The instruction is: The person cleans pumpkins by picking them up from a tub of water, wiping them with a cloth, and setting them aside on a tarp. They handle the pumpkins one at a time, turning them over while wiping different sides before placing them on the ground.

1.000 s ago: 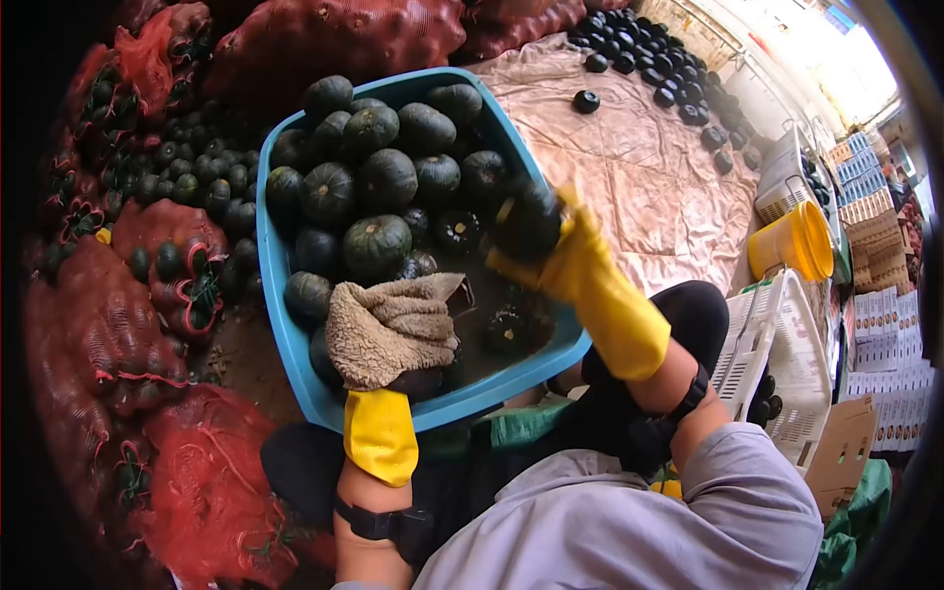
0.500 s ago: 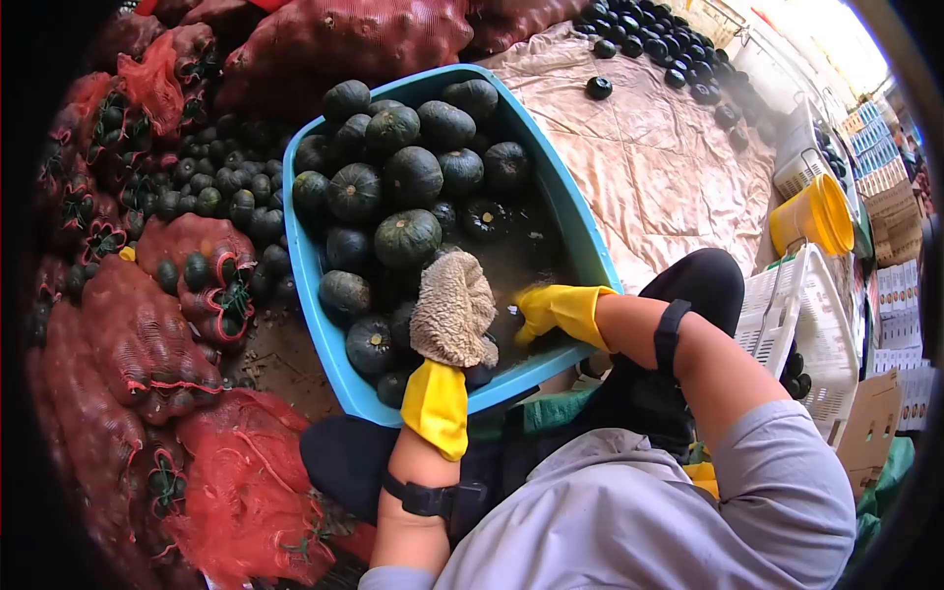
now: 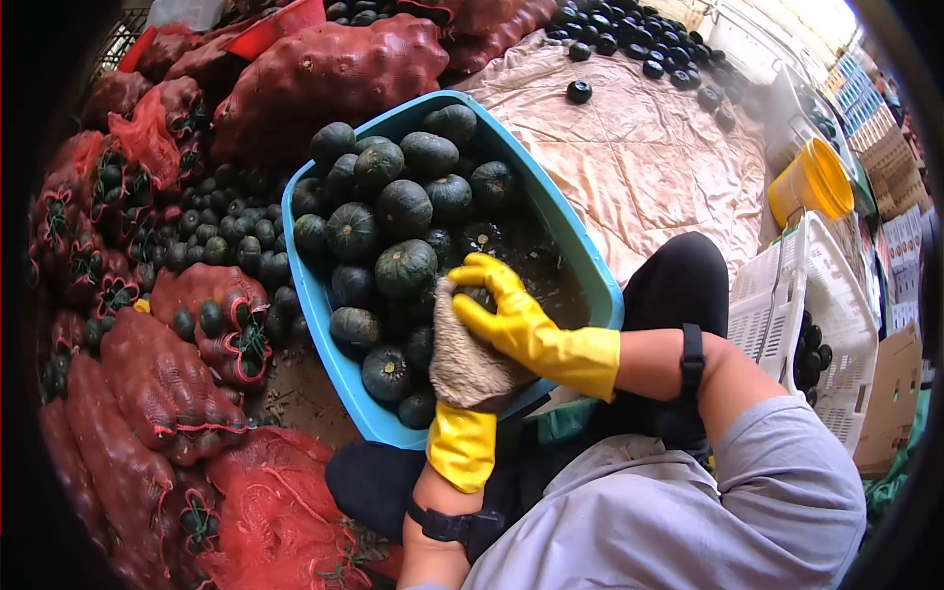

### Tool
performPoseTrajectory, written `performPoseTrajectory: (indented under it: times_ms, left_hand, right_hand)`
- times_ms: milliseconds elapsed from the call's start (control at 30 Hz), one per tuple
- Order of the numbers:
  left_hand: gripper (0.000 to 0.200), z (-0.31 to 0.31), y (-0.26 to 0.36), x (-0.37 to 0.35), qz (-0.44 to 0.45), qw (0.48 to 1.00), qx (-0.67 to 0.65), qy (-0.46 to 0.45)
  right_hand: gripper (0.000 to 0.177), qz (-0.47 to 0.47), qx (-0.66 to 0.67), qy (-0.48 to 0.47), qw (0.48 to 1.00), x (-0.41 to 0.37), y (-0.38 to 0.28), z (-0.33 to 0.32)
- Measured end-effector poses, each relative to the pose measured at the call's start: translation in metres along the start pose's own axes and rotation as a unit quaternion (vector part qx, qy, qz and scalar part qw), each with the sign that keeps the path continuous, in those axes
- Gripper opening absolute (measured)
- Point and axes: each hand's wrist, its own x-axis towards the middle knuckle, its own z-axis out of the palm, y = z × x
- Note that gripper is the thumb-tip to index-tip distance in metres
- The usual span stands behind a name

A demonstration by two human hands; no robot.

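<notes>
A beige, rough-textured cloth (image 3: 470, 359) covers the fingers of my left hand (image 3: 461, 447); only the yellow glove's cuff shows below it. Close against the cloth is my right hand (image 3: 521, 329), in a yellow rubber glove, its fingers and thumb curved around a dark green squash (image 3: 479, 295) that is mostly hidden. Both hands are over the near end of a blue tub (image 3: 592, 258). Inside the tub, dark green squashes (image 3: 404, 207) are heaped on the left, with murky water (image 3: 556, 280) on the right.
Red mesh sacks (image 3: 162, 379) of produce crowd the left and back. Loose squashes (image 3: 231, 226) lie between sacks and tub. A tan sheet (image 3: 649, 147) spreads behind, bearing more squashes (image 3: 654, 44). A yellow bucket (image 3: 811, 182) and white crate (image 3: 831, 305) stand at right.
My right hand has come up out of the water and moved left to the cloth, now with a squash. The cloth on my left hand has turned and lowered slightly.
</notes>
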Motion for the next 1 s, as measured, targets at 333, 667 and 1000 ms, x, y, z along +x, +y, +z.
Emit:
performPoseTrajectory:
  times_ms: [333, 667, 1000]
  left_hand:
    - [0.072, -0.013, -0.002, 0.010, 0.007, 0.997, -0.032, -0.063]
    - [0.037, -0.031, -0.041, 0.001, 0.087, 0.993, -0.079, 0.030]
    - [0.084, -0.033, -0.010, -0.003, 0.025, 0.993, 0.076, 0.082]
  right_hand:
    - [0.053, -0.116, 0.072, -0.146, 0.980, -0.003, -0.019, -0.017]
    - [0.055, -0.038, -0.001, -0.205, 0.978, -0.007, -0.042, -0.023]
    - [0.070, 0.065, -0.052, -0.307, 0.948, 0.024, -0.057, -0.046]
